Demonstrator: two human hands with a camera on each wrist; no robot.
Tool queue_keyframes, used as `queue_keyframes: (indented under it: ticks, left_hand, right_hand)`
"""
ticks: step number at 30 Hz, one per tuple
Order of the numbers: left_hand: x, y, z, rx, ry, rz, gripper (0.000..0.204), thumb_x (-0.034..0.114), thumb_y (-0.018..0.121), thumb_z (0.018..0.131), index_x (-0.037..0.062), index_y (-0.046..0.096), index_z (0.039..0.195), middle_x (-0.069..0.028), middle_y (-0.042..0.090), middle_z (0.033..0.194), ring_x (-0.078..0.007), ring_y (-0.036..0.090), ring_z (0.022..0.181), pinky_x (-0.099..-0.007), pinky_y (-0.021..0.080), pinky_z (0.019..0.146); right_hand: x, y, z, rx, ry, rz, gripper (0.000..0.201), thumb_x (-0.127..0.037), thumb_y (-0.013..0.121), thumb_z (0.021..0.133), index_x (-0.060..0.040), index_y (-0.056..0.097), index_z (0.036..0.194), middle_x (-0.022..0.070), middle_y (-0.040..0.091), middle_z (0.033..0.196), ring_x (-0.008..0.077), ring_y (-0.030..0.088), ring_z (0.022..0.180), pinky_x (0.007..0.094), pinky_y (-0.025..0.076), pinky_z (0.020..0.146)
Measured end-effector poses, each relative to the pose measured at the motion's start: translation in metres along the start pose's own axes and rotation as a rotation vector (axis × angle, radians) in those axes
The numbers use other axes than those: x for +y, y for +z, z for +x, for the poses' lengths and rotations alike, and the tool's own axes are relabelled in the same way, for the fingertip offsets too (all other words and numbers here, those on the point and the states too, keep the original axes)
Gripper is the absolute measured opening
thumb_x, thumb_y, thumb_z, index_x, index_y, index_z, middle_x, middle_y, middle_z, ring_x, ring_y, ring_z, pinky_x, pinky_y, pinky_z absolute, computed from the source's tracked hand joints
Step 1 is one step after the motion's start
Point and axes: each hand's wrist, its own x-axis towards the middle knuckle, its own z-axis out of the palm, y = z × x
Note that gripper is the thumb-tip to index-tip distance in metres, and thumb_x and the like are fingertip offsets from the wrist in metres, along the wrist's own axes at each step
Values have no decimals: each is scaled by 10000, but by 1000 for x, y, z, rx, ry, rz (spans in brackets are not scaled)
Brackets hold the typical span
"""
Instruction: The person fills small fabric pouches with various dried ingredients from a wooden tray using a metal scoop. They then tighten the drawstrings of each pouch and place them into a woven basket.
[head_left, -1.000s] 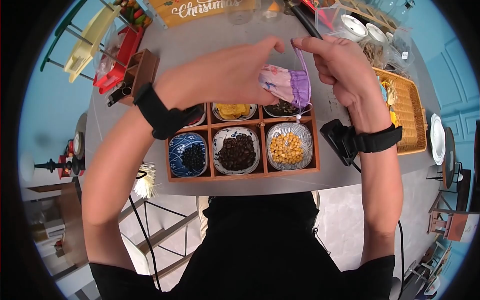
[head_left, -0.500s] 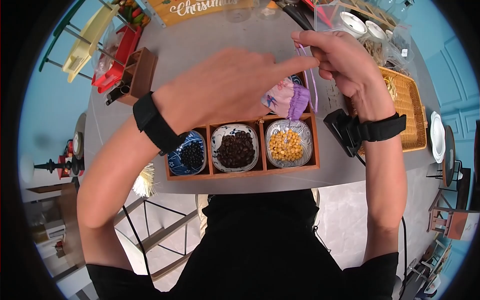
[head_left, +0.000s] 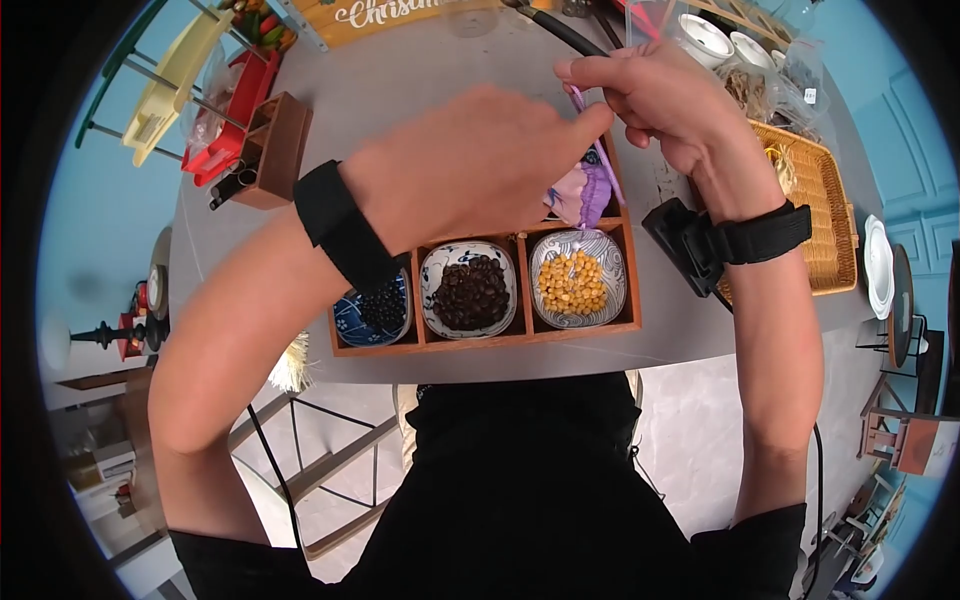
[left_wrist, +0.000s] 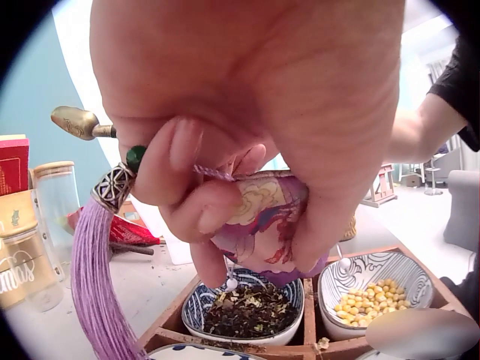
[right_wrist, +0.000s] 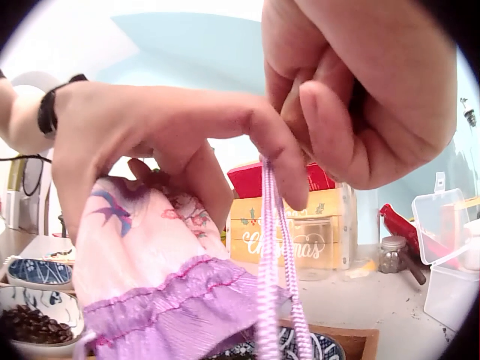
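My left hand (head_left: 465, 165) grips a small pink drawstring pouch (right_wrist: 150, 240) with a purple ruffled mouth, which hangs downward. From its other end a purple tassel (left_wrist: 97, 277) with a metal bead trails beside my fingers in the left wrist view. My right hand (head_left: 675, 95) pinches the pouch's purple cord (right_wrist: 268, 255), whose strands hang down past the left forefinger. That forefinger reaches right up to the right fingertips. Below the pouch is a bowl of dark dried leaves (left_wrist: 251, 311), and nearer me a bowl of yellow kernels (head_left: 572, 285).
A divided wooden tray (head_left: 485, 344) also holds a bowl of dark beans (head_left: 470, 295) and one of black beans (head_left: 382, 308). Right of it lies a wicker basket (head_left: 825, 215). A brown wooden box (head_left: 280, 150) and red bin (head_left: 235, 120) stand at left, a Christmas box (head_left: 400, 15) behind.
My left forefinger has swung across to the right fingertips, and the left hand now covers more of the pouch. My right hand has shifted slightly toward the back and left, still holding the cord.
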Motion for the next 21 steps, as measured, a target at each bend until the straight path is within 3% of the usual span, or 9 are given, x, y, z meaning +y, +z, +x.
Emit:
queue_keyframes:
  ticks: [3, 8, 10, 12, 14, 15, 17, 21]
  left_hand:
    - [6, -6, 1, -84, -44, 10, 507, 117, 721, 734, 43, 411, 1127, -145, 594, 650, -363, 613, 699, -447, 445, 583]
    - [9, -5, 0, -148, -83, -1, 471, 163, 750, 724, 43, 446, 1062, -158, 628, 802, -363, 618, 787, -435, 457, 624]
    - [3, -1, -1, -100, -69, -71, 472, 168, 762, 714, 48, 450, 1046, -159, 620, 818, -354, 611, 776, -421, 458, 626]
    - [-7, -1, -5, -47, -59, -136, 473, 172, 775, 704, 52, 454, 1030, -160, 613, 833, -346, 605, 766, -407, 460, 628]
    - [-13, -11, -9, -147, -311, -420, 456, 164, 784, 704, 63, 444, 990, -114, 583, 785, -233, 568, 718, -341, 438, 630]
    - [-18, -13, -12, -144, -315, -417, 456, 164, 784, 704, 63, 444, 990, -114, 583, 785, -233, 568, 718, -341, 438, 630]
    - [-26, -16, -21, -198, -517, -563, 426, 142, 780, 722, 67, 424, 944, -50, 550, 780, -126, 486, 733, -290, 401, 636]
    - [-41, -22, -25, -287, -626, -624, 412, 131, 783, 740, 66, 412, 908, -35, 572, 821, -84, 469, 764, -268, 391, 643]
  right_hand:
    - [6, -4, 6, 4, 44, -39, 293, -298, 725, 807, -38, 635, 705, -39, 372, 508, 54, 323, 422, 244, 263, 366]
    - [13, -4, 8, -13, 51, 14, 292, -304, 704, 833, -14, 676, 809, -57, 347, 514, 57, 290, 434, 250, 257, 388]
    - [9, -2, -1, -80, -57, 194, 327, -339, 706, 810, -12, 688, 804, -13, 419, 580, 93, 403, 482, 265, 274, 423]
    - [6, -9, -16, 21, -59, 181, 342, -359, 686, 832, -17, 695, 831, -24, 426, 598, 83, 394, 503, 248, 289, 454]
    - [12, -21, -37, 171, -73, 147, 359, -382, 641, 878, -29, 704, 876, -43, 430, 621, 66, 388, 541, 231, 304, 489]
    - [18, -30, -50, 219, -92, 124, 362, -385, 616, 901, -34, 705, 894, -51, 425, 626, 60, 392, 557, 230, 304, 492]
    - [21, -44, -83, 250, -53, 105, 310, -317, 585, 935, -33, 709, 944, -52, 462, 666, 52, 408, 605, 217, 308, 514]
    - [52, -53, -124, 257, -17, -46, 249, -211, 621, 922, 10, 688, 1015, -55, 513, 712, 41, 415, 633, 210, 319, 543]
